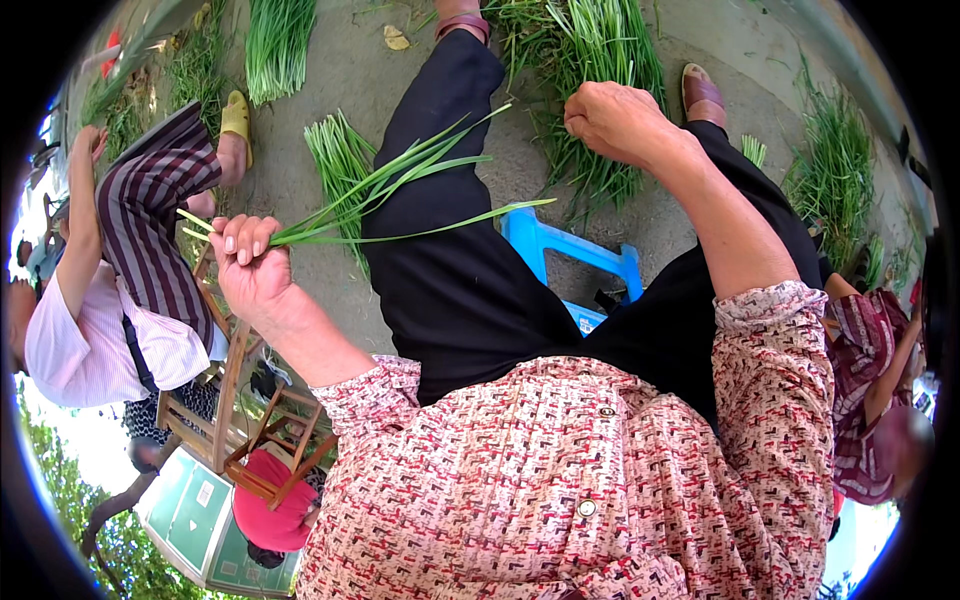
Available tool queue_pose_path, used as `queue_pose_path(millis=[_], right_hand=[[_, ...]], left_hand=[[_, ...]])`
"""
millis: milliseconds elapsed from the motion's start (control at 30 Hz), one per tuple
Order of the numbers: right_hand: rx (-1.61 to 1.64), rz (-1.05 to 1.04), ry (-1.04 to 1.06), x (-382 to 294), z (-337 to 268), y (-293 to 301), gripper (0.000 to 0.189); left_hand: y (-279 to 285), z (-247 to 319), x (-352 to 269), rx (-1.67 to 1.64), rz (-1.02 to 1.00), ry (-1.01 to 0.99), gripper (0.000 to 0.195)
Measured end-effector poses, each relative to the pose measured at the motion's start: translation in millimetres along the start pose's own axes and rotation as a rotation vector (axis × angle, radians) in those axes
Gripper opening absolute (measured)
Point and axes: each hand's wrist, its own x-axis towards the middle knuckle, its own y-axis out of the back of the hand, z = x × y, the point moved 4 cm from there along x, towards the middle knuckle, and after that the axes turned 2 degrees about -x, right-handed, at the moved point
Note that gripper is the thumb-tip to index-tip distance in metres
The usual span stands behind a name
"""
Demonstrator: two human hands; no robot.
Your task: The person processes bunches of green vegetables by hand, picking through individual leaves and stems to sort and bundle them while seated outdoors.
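My left hand (pixel 251 259) is closed around the pale ends of a few Chinese chive leaves (pixel 427 169), whose green tips extend over my left thigh. Above the large loose pile of chives (pixel 600 45) between my feet, my right hand (pixel 611 120) is curled into a fist. No stem shows in it, though its fingertips are partly hidden. A neater bunch of chives (pixel 330 150) lies on the ground beside my left leg, partly covered by that leg.
A blue plastic stool (pixel 577 244) shows between my thighs. Another chive bundle (pixel 277 52) lies at upper left, with loose greens (pixel 832 165) at right. A person in striped trousers (pixel 154 195) sits at left near wooden chairs (pixel 225 397); another person (pixel 874 375) is at right.
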Motion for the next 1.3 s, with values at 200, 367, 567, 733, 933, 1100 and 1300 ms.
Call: queue_pose_path(millis=[200,367,567,733,933,1100,1300], right_hand=[[0.115,0.168,0.067,2,-4,2,0.019],[0.043,0.104,-0.028,8,-1,2,0.019],[0.206,0.408,-0.407,23,104,27,0.031],[0.188,0.195,-0.545,28,145,-11,0.034],[0.398,0.109,-0.688,45,155,-90,0.041],[0.633,0.305,-0.452,78,193,-151,0.042],[1.200,0.868,-0.563,41,175,-125,0.021]], left_hand=[[3,0,3,-0.022,-0.002,0.023,0.013],[1,3,2,-0.024,0.006,0.005,0.013],[-31,-14,16,-0.044,-0.129,0.080,0.012],[-98,-93,23,0.026,-0.271,0.194,0.011],[-104,-213,18,0.224,-0.190,0.397,0.021],[-75,-243,24,0.317,-0.114,0.479,0.020],[-76,-249,40,0.366,-0.129,0.425,0.019]])
